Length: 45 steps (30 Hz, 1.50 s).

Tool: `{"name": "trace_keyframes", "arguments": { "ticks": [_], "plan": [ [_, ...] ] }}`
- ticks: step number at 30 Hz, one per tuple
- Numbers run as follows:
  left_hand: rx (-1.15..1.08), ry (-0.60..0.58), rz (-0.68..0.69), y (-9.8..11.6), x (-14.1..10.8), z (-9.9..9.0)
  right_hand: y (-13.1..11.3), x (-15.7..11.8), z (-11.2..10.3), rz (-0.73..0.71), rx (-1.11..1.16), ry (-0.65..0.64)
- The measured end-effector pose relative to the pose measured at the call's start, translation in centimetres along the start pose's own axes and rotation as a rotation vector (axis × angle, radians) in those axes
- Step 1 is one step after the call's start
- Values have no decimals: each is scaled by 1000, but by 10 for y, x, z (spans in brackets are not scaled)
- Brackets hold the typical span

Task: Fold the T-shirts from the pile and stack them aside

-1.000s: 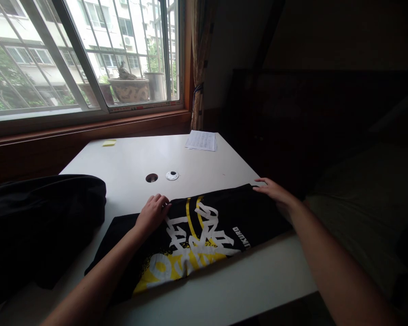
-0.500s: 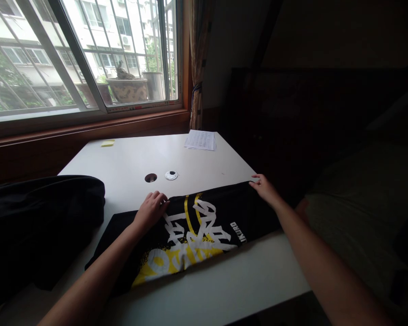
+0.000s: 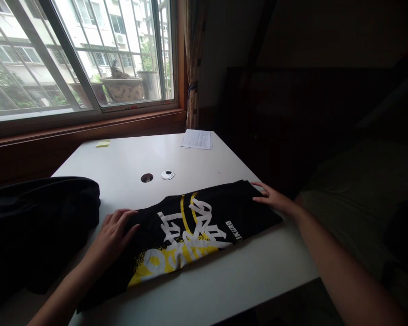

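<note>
Lying across the desk, the folded black garment has the left hand near its left end and the right hand at its right, each grip loose and wide; uneven tugging from either could skew the fold

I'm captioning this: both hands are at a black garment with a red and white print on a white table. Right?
Not quite: the head view shows the print is yellow and white, not red. The left hand and right hand are at the black garment on the white table.
</note>
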<state>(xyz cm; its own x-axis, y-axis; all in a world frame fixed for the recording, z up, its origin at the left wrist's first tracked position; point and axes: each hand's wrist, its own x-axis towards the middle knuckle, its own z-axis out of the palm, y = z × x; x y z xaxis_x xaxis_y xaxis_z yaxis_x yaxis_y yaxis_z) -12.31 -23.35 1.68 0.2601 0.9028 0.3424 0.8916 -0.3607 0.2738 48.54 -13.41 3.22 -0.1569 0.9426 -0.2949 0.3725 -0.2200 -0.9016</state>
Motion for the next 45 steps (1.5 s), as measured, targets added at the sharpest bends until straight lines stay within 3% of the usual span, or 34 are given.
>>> {"name": "trace_keyframes", "arguments": {
  "ticks": [5, 7, 9, 14, 16, 20, 23, 31, 35, 41, 45],
  "plan": [
    [18, 21, -307, -13, -76, -27, 13, 4, 9, -167, -131, 347],
    [-15, -10, -433, -13, -100, -34, 15, 4, 8, -166, -206, 426],
    [-69, -6, -540, -10, -118, -39, 17, 0, 4, -98, -238, 379],
    [-210, 70, -746, 10, -134, -48, 20, -28, -6, 84, -151, 85],
    [-260, 44, -783, 16, -133, -51, 18, -42, -5, 69, -125, 84],
    [-326, 30, -768, 20, -128, -52, 14, -61, 3, -62, -43, 305],
    [-383, 57, -759, 21, -125, -49, 22, -61, 6, -139, -53, 419],
    [-480, 210, -883, 2, -135, -50, 65, -49, 1, -204, -232, 392],
    [-350, 146, -779, -9, -144, -54, 72, -60, -3, -163, -337, 386],
    [-163, -45, -618, -7, -145, -59, 78, -64, -12, -105, -495, 359],
    [42, -36, -466, -1, -125, -70, 69, -55, -11, -184, -742, 504]
  ]
}}
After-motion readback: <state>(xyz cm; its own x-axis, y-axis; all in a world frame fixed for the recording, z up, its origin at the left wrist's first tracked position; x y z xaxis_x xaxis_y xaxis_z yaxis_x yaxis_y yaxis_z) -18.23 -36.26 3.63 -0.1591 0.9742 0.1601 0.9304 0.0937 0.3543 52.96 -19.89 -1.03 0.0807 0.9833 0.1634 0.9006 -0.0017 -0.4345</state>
